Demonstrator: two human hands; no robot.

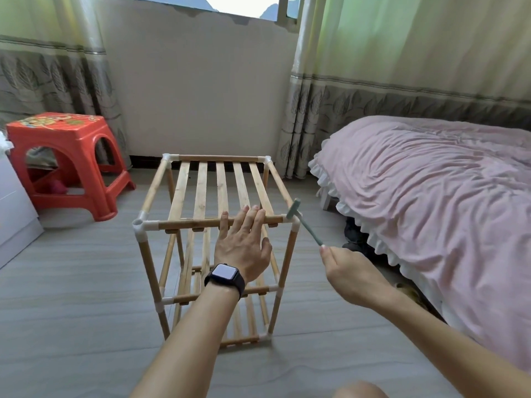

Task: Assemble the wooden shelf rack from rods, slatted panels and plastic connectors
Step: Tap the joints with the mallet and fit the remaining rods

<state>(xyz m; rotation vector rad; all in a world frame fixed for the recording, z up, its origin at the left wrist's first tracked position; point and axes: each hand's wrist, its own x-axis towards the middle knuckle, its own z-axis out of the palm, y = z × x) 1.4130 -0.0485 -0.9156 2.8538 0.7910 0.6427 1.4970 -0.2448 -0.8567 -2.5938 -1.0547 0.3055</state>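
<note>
Centre of the frame, on the grey floor (pixel 86 311), the wooden shelf rack (pixel 287 268) is standing upright, three tiers showing, with white plastic corner pieces joining its rods. Up top, the slatted panel (pixel 221 188) is lying flat between the rails. The left hand (pixel 244 245), with a dark watch (pixel 225 276) on the wrist, is reaching in from the lower left. Its fingers (pixel 253 218) are lying straight and spread across the front rod (pixel 189 224), fingertips over the near ends of the slats, and gripping nothing.

Just to the right of the rack, the right hand (pixel 342 268) is pinching the tail end of a small green hammer (pixel 307 229), its fingers (pixel 325 251) curled narrowly round the thin handle. The handle is angling up and left, and the hammer head is sitting right at the plastic connector (pixel 295 224) on the front right top corner; touching or just above it, I cannot tell.

Off at the left edge a red plastic stool (pixel 66 150) is standing on the floor, well apart from the rack. A bed (pixel 431 182) with a pink cover is filling the right side.
</note>
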